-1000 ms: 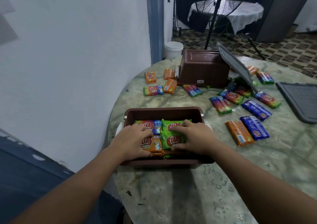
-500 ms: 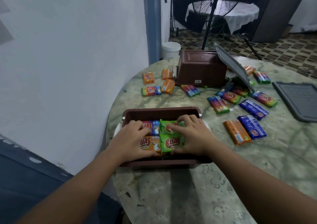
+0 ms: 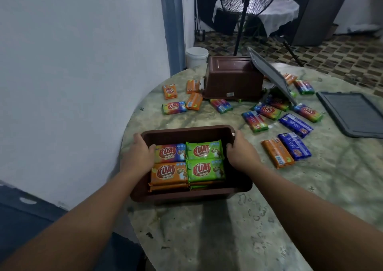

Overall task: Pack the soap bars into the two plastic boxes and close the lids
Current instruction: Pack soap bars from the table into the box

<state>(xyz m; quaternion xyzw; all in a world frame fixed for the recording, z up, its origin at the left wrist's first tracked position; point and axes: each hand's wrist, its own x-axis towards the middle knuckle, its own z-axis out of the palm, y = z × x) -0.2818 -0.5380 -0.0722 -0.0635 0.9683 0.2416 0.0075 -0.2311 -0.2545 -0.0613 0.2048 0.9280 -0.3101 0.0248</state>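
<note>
Hands hold the near brown plastic box (image 3: pixel 186 132) at both short ends: the left hand (image 3: pixel 138 154) curls over the left rim, the right hand (image 3: pixel 240 152) grips the right rim. Inside it four soap bars (image 3: pixel 187 164) lie flat on top, two green, one orange, one rainbow. More loose soap bars (image 3: pixel 277 155) are scattered on the marble table (image 3: pixel 228 229). The second box (image 3: pixel 232 77) lies overturned further away, one grey lid (image 3: pixel 271 74) leaning beside it, another lid (image 3: pixel 352 114) flat at the right.
</note>
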